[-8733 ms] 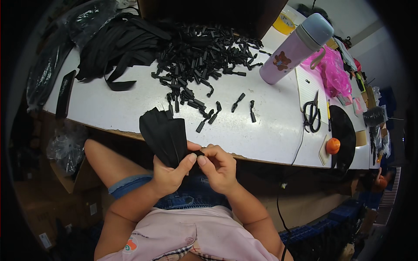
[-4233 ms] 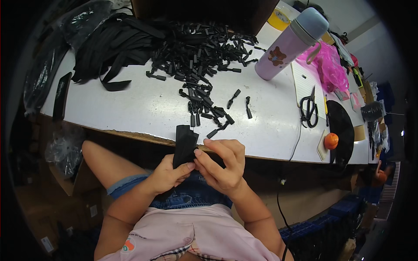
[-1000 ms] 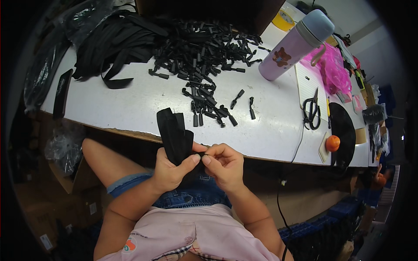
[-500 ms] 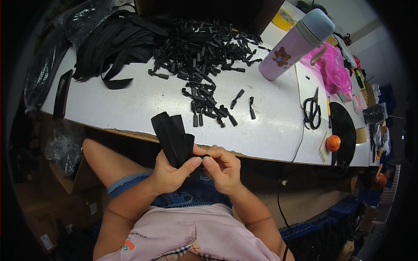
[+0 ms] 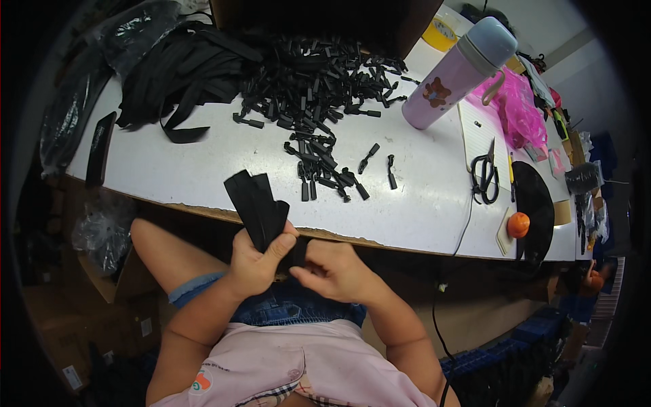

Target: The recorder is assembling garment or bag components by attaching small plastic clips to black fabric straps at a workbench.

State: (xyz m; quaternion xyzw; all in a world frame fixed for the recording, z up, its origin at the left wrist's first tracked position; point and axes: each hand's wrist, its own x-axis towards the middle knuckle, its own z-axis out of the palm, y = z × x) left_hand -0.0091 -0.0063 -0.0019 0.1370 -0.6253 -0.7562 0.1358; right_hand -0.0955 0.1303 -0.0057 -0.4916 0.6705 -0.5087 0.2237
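My left hand [image 5: 254,268] is closed around several flat black fabric straps [image 5: 254,203]. Their ends fan upward past the fingers, just in front of the table edge. Beside it, my right hand [image 5: 336,271] has curled fingers, its thumb pointing toward the left hand. A dark piece of strap [image 5: 296,254] shows in the narrow gap between the two hands. Whatever the right fingers grip is hidden. On the table ahead lies a big pile of small black plastic pieces with slim ends [image 5: 312,88], with several scattered closer to me.
Loose black straps [image 5: 183,74] heap at the back left, near a flat black bar [image 5: 100,148]. To the right are a lilac bottle [image 5: 444,85], black scissors [image 5: 485,178], a notepad [image 5: 475,136], a pink bag [image 5: 515,108] and an orange round fruit [image 5: 518,224]. A cord hangs off the front edge.
Both hands have shifted slightly left with the straps. My right hand has turned and drawn its fingertips away from the left thumb, leaving a small gap.
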